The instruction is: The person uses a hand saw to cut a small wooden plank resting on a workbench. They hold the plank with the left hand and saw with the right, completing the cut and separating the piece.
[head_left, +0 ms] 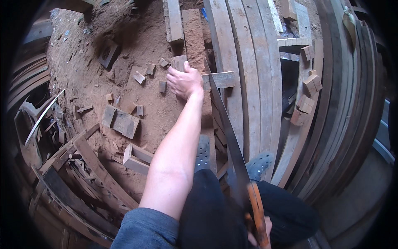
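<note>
My left hand [185, 82] is closed over the left end of a short board [224, 79], fingers curled down and thumb pointing away from me. The board lies crosswise, its right end over a long plank. In my right hand [267, 230], low in the picture, is the orange-brown wooden handle of a handsaw [231, 139]. Its long dark blade slants up and away to the board, crossing it just right of my left hand. The near part of the blade is blurred. A small wood block [179, 62] sits just beyond my left fingers.
Long planks [259, 83] run side by side to the right, with small cut blocks [311, 84] on a timber beyond them. Offcuts [139, 77] and a wider board piece [120, 121] lie on the sawdust-covered ground. A small wooden frame [137, 159] is by my left forearm.
</note>
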### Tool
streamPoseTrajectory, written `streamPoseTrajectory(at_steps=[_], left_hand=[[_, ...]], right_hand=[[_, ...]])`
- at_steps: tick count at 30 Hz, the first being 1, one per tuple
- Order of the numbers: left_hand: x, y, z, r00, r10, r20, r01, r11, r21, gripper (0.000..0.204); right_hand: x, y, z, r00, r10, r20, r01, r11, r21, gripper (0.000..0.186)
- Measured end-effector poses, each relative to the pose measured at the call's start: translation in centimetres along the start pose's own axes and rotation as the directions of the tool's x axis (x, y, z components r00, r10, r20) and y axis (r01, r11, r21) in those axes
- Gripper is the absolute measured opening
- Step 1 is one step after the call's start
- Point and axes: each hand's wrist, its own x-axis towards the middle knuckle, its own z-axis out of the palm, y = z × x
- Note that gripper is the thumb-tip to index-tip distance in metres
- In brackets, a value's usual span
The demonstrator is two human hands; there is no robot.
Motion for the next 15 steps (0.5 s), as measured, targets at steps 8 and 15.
streamPoseTrajectory(at_steps=[8,15], left_hand=[[0.1,0.1,-0.1,0.999,0.036,-0.014,-0.035,0.999,0.016,0.056],[0.2,0.2,0.0,1.0,0.019,-0.005,-0.019,1.0,0.007,0.055]], right_hand=[[3.8,-6.3,1.2,0.796,-0.605,0.01,0.581,0.769,0.267,0.018],[2.1,-2.1,-0.4,0.888,-0.43,0.162,0.409,0.9,0.149,0.018]])
